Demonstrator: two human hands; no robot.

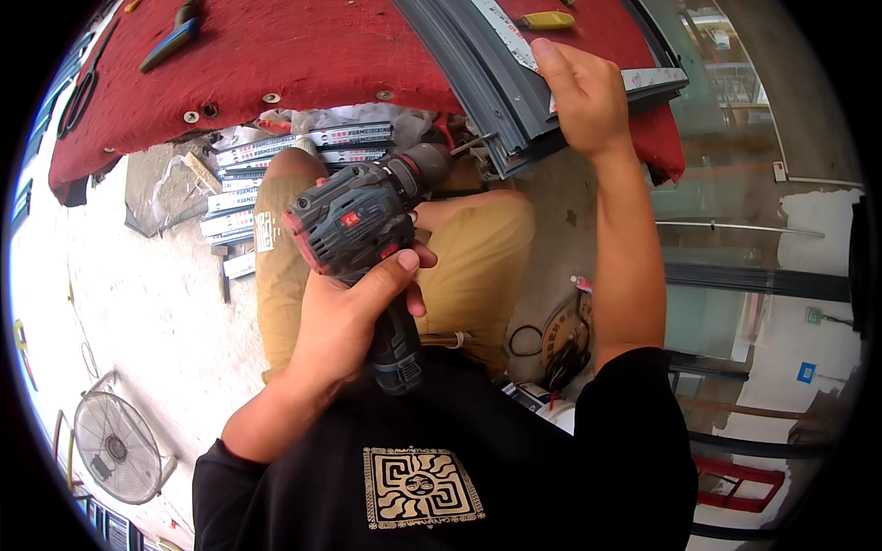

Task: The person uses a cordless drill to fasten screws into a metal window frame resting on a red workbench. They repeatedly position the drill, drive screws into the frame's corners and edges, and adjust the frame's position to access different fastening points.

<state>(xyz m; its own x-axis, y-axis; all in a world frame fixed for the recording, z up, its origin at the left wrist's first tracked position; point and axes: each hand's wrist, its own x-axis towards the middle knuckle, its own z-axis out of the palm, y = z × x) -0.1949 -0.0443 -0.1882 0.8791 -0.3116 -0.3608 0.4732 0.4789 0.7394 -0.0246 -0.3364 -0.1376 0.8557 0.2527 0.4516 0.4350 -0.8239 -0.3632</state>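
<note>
My left hand [354, 308] is wrapped around the handle of a dark cordless drill [354, 216] with red accents, held above my knees. The thin bit [473, 144] points up and right, its tip at the lower end of a grey metal frame [478, 87]; whether it has entered the profile I cannot tell. My right hand [588, 101] grips that frame at its corner, thumb on top and most fingers hidden. Strips of printed white film [652, 80] cover parts of the frame.
A red cloth-covered bench [312, 55] bears the frame, a blue-handled tool [172, 44], scissors [84, 92] and a yellow-handled tool [547, 20]. Wrapped profiles [239, 197] lie beneath it. A fan [118, 447] stands at left. Cables [570, 354] lie by my right side.
</note>
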